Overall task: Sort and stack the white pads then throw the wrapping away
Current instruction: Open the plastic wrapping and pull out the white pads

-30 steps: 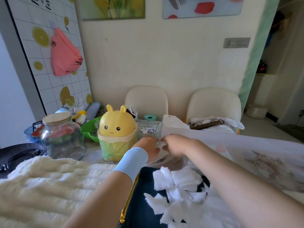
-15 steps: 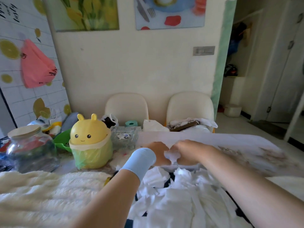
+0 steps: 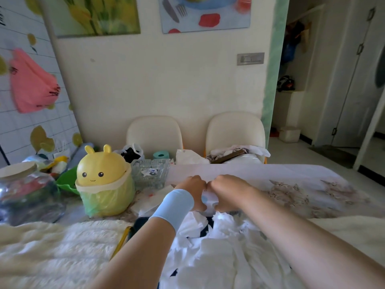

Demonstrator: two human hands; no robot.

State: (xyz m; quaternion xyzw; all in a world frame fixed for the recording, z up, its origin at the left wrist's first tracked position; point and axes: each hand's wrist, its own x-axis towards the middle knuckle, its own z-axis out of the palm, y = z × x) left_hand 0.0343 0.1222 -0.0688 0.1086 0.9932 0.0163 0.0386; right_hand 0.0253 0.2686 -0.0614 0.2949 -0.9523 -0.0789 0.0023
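Left hand (image 3: 192,191), right hand (image 3: 228,190): both pinching white piece (image 3: 206,197). Yellow bin (image 3: 104,180), 9 o'clock: bag-lined. Glass dish (image 3: 151,174), 10 o'clock: scraps.

wrapping (image 3: 209,196) between our left hand (image 3: 192,192) and right hand (image 3: 228,191), behind pads (image 3: 218,253) | bin (image 3: 105,182) left of them | jar (image 3: 27,192) left of bin | chairs (image 3: 155,132) behind table (image 3: 291,174)

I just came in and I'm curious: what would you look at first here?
Most likely the yellow bin with a smiling face and little ears, standing left of centre. Then the hands: the left hand and right hand are knuckle to knuckle, pinching a small white piece, just beyond the messy pile of white pads.
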